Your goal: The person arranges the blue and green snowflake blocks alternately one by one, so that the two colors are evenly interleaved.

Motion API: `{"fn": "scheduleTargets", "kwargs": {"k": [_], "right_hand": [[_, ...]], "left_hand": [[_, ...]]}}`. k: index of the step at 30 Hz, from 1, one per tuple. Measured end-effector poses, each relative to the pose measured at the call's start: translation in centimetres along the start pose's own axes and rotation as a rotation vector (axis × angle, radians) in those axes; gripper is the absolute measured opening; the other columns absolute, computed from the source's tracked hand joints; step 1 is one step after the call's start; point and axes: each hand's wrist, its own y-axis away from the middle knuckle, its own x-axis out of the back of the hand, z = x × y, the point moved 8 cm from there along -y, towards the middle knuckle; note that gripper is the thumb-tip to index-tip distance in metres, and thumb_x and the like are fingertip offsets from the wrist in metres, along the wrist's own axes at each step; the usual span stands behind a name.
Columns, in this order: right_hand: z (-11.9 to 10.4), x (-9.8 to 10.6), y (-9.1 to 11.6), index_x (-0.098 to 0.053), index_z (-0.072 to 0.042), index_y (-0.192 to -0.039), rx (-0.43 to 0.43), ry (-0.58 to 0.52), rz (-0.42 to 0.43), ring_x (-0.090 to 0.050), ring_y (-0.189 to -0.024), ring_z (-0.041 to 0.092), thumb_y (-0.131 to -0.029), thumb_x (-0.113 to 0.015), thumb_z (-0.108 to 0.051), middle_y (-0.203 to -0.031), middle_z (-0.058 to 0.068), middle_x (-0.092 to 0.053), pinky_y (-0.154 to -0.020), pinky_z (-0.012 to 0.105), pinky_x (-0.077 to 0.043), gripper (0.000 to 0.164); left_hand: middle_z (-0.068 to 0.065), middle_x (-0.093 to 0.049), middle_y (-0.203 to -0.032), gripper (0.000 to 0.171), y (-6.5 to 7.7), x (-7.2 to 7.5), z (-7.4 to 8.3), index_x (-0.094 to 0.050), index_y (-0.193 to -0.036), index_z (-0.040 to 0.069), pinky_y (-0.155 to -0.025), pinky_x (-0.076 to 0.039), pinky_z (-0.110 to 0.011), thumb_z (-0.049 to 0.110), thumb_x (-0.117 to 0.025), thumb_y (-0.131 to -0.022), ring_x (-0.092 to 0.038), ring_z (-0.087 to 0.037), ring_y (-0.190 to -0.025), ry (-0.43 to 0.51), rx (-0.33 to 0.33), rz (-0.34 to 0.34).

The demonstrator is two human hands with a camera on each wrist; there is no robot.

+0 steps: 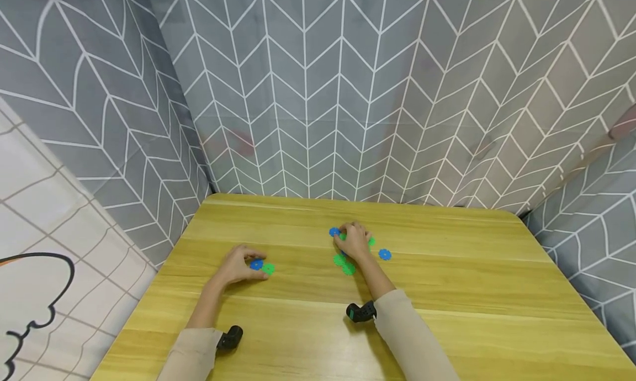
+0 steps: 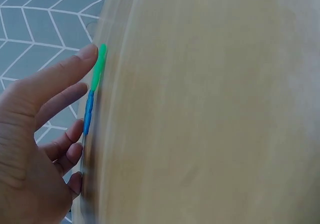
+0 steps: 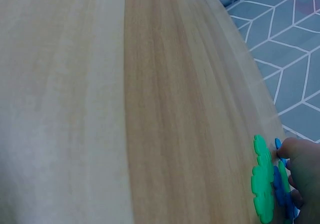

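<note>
Beside the left hand point(image 1: 237, 266), a blue snowflake disc point(image 1: 256, 264) and a green snowflake disc point(image 1: 268, 269) lie edge to edge on the table, between the thumb and the spread fingers. The thumb tip is right at the green disc point(image 2: 99, 66) in the left wrist view. Bent over a loose group of discs is the right hand point(image 1: 355, 242); its thumb and forefinger are at a green disc point(image 1: 343, 237) next to a blue disc point(image 1: 334, 232). In the right wrist view its thumb overlaps the discs' edges; I cannot tell whether it pinches one.
Green discs point(image 1: 349, 268) lie on the near side of the right hand, and a single blue disc point(image 1: 385, 254) sits to its right. The wooden table point(image 1: 308, 326) ends at a grey patterned curtain point(image 1: 323, 94). A black wrist camera point(image 1: 361, 312) juts from the right sleeve.
</note>
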Motion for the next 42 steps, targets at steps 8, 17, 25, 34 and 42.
{"fn": "scheduleTargets", "kwargs": {"k": [8, 17, 25, 34, 42], "right_hand": [[0.0, -0.1, 0.1, -0.069, -0.003, -0.103, -0.001, -0.005, -0.007, -0.049, -0.108, 0.037, -0.085, -0.065, -0.022, -0.111, 0.017, -0.058, -0.090, 0.056, -0.027, 0.027], [-0.3, 0.0, 0.1, -0.070, 0.000, -0.096, 0.030, -0.037, 0.016, -0.050, -0.103, 0.036, -0.082, -0.070, -0.022, -0.105, 0.017, -0.062, -0.088, 0.056, -0.027, 0.025], [-1.1, 0.2, 0.8, -0.070, -0.001, -0.093, 0.069, -0.114, 0.076, -0.050, -0.105, 0.037, -0.080, -0.070, -0.023, -0.105, 0.017, -0.062, -0.090, 0.055, -0.027, 0.025], [-4.9, -0.3, 2.6, -0.068, 0.004, -0.088, 0.295, -0.234, 0.019, -0.056, -0.086, 0.029, -0.077, -0.071, -0.012, -0.090, 0.015, -0.063, -0.075, 0.040, -0.046, 0.020], [-8.7, -2.8, 5.5, -0.068, 0.002, -0.093, 0.402, -0.237, -0.150, -0.053, -0.084, 0.021, -0.081, -0.071, -0.015, -0.092, 0.010, -0.063, -0.072, 0.030, -0.045, 0.022]], "left_hand": [[-0.009, -0.057, -0.103, 0.039, 0.1, -0.4, -0.2, -0.075, -0.095, 0.016, -0.086, -0.026, -0.054, 0.034, -0.087, -0.063, -0.048, -0.033, -0.102, 0.033, 0.041, -0.022], [-0.007, -0.056, -0.099, 0.030, 0.1, -0.5, -0.5, -0.076, -0.088, 0.015, -0.086, -0.024, -0.055, 0.029, -0.087, -0.064, -0.048, -0.029, -0.095, 0.063, 0.036, -0.005], [-0.008, -0.056, -0.101, 0.029, 0.2, -0.5, -0.4, -0.076, -0.088, 0.015, -0.086, -0.023, -0.053, 0.028, -0.087, -0.064, -0.048, -0.029, -0.096, 0.090, 0.037, 0.005], [-0.009, -0.056, -0.102, 0.029, 0.2, -0.5, -0.5, -0.076, -0.089, 0.014, -0.086, -0.023, -0.054, 0.027, -0.087, -0.064, -0.048, -0.031, -0.098, 0.075, 0.033, 0.006], [-0.009, -0.057, -0.101, 0.029, 0.2, -0.5, -0.4, -0.076, -0.088, 0.014, -0.086, -0.023, -0.055, 0.026, -0.087, -0.064, -0.048, -0.030, -0.097, 0.086, 0.029, 0.005]]}}
